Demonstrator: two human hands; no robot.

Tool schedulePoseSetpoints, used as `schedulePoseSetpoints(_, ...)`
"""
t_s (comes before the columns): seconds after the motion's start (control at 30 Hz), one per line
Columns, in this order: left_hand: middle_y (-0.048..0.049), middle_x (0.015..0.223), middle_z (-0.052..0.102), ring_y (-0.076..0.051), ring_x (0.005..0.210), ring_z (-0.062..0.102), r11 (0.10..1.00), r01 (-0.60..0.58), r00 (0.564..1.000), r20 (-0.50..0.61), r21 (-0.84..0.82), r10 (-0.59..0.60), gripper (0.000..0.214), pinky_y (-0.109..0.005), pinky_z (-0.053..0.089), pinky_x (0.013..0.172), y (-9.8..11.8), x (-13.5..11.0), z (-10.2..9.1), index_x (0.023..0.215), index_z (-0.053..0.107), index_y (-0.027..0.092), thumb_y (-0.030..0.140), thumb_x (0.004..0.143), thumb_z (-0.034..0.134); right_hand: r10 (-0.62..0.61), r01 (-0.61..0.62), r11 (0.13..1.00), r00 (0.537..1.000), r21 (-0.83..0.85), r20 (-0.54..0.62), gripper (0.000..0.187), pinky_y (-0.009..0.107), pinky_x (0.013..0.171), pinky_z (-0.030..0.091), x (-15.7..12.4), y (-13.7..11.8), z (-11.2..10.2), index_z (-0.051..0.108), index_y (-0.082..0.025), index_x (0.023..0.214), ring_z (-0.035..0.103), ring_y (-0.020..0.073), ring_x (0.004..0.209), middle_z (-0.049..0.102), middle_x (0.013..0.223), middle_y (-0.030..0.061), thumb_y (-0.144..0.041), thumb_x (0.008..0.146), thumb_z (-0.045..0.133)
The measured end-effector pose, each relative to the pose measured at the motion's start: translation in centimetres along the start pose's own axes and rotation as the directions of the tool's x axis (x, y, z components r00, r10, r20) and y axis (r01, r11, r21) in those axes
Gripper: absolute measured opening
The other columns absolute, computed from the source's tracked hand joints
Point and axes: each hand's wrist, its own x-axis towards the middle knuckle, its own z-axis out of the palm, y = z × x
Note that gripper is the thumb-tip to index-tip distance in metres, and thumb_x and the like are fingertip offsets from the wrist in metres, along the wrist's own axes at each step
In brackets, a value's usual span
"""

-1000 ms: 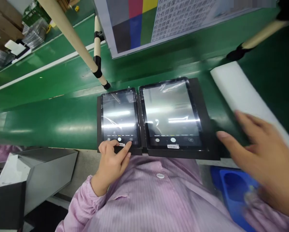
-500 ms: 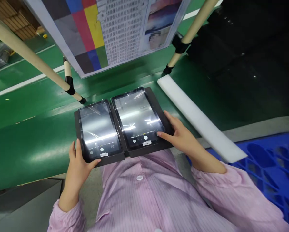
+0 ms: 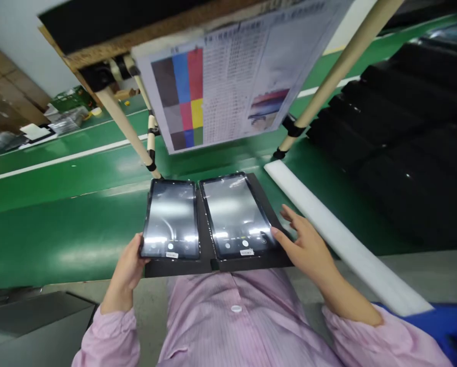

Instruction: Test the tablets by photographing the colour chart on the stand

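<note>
Upper left: brown cardboard boxes [image 3: 12, 86], beside a green plastic crate [image 3: 71, 99]. Left to centre: glossy green surface [image 3: 71, 229]. Lower centre-left: left hand [image 3: 127, 270], clamped on the lower left edge of a black-framed, glass-faced tablet [image 3: 172, 216], over a flat black backing [image 3: 182, 268]. Upper centre: white printed chart [image 3: 228, 92] with coloured squares, hung between beige tubular poles [image 3: 127, 132]. Centre: second black-framed tablet [image 3: 234, 214], lying on the backing. Centre-right: right hand [image 3: 308, 250], fingers apart, thumb at that tablet's lower right edge; contact unclear. Right: long white foam strip [image 3: 339, 234], slanting. Upper right: black pile [image 3: 412, 132], contents indistinct.
</note>
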Motion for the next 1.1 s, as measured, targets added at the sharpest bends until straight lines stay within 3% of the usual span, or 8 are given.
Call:
schedulePoseSetpoints(0.13,-0.0087,0.103,0.076,-0.018,0.078,0.069,0.988,0.010,0.997,0.076,-0.155,0.002,0.068,-0.026,0.054,0.068,0.2,-0.3,1.8,0.117,0.070,0.015,0.048,0.061,0.091,-0.135,0.136,0.991,0.990,-0.015,0.037,0.066,0.036,0.063,0.059,0.5,-3.4,0.0,0.055,-0.017,0.142,0.065,0.0288,0.103,0.054,0.137,0.0165,-0.060,0.093,0.050)
schedulePoseSetpoints(0.4,-0.0090,0.102,0.077,-0.021,0.083,0.074,0.922,-0.070,0.957,0.236,-0.380,0.170,0.061,-0.030,0.059,0.075,0.6,-4.3,2.7,0.125,0.067,0.019,0.036,0.071,0.089,-0.512,0.484,0.859,0.811,0.168,0.283,0.058,0.051,0.104,0.053,-0.3,-10.9,2.4,0.053,-0.021,0.145,0.059,0.0286,0.123,0.059,0.135,0.0135,-0.053,0.098,0.047)
schedulePoseSetpoints(0.5,-0.0060,0.103,0.077,-0.021,0.086,0.075,0.888,-0.120,0.907,0.315,-0.443,0.280,0.052,-0.033,0.060,0.083,1.5,-5.9,3.9,0.124,0.067,0.024,0.034,0.076,0.085,-0.497,0.441,0.832,0.862,0.336,0.099,0.065,0.044,0.099,0.056,-1.0,-13.1,2.2,0.044,-0.017,0.152,0.064,0.0259,0.115,0.061,0.134,0.0147,-0.054,0.098,0.050)
schedulePoseSetpoints(0.6,-0.0042,0.103,0.076,-0.021,0.091,0.074,0.863,-0.172,0.852,0.368,-0.475,0.372,0.047,-0.037,0.059,0.091,2.7,-6.7,5.8,0.120,0.068,0.027,0.032,0.076,0.084,-0.302,0.309,0.742,0.947,0.596,-0.115,0.064,0.042,0.099,0.056,-1.1,-14.3,1.8,0.055,-0.018,0.143,0.064,0.0268,0.117,0.062,0.133,0.0138,-0.061,0.095,0.054)
schedulePoseSetpoints(0.73,-0.0055,0.119,0.072,-0.021,0.105,0.070,0.772,-0.394,0.796,0.236,-0.499,0.558,0.042,-0.034,0.056,0.094,3.4,-7.0,9.0,0.121,0.068,0.029,0.037,0.081,0.078,-0.105,0.037,0.490,0.994,0.871,0.017,0.067,0.046,0.101,0.056,0.0,-15.2,0.9,0.068,-0.020,0.121,0.064,0.0304,0.118,0.069,0.119,0.0114,-0.077,0.087,0.056)
schedulePoseSetpoints(0.83,-0.0107,0.144,0.056,-0.029,0.132,0.055,0.633,-0.698,0.626,0.144,-0.334,0.766,0.064,-0.040,0.048,0.109,2.9,-7.3,11.1,0.142,0.053,0.028,0.049,0.085,0.073,-0.126,-0.077,0.378,0.983,0.923,0.134,0.074,0.047,0.096,0.059,1.1,-15.7,-0.2,0.070,-0.020,0.107,0.067,0.0321,0.110,0.073,0.104,0.0102,-0.086,0.075,0.061)
schedulePoseSetpoints(0.93,-0.0169,0.160,0.033,-0.036,0.147,0.035,0.485,-0.870,0.493,0.188,0.086,0.850,0.105,-0.052,0.031,0.121,2.3,-7.9,12.4,0.158,0.024,0.026,0.051,0.075,0.083,-0.129,-0.067,0.368,0.984,0.927,0.122,0.075,0.047,0.094,0.060,2.0,-15.6,-1.0,0.070,-0.021,0.101,0.068,0.0323,0.110,0.074,0.101,0.0090,-0.088,0.069,0.065)
schedulePoseSetpoints(1.1,-0.0249,0.155,0.026,-0.044,0.149,0.024,0.431,-0.798,0.533,0.159,0.422,0.831,0.128,-0.063,0.022,0.121,2.0,-8.8,13.9,0.160,0.008,0.019,0.055,0.066,0.088,-0.179,-0.025,0.467,0.976,0.884,0.122,0.081,0.049,0.096,0.058,3.0,-14.7,-1.4,0.067,-0.021,0.111,0.064,0.0341,0.118,0.072,0.107,0.0104,-0.091,0.072,0.057)
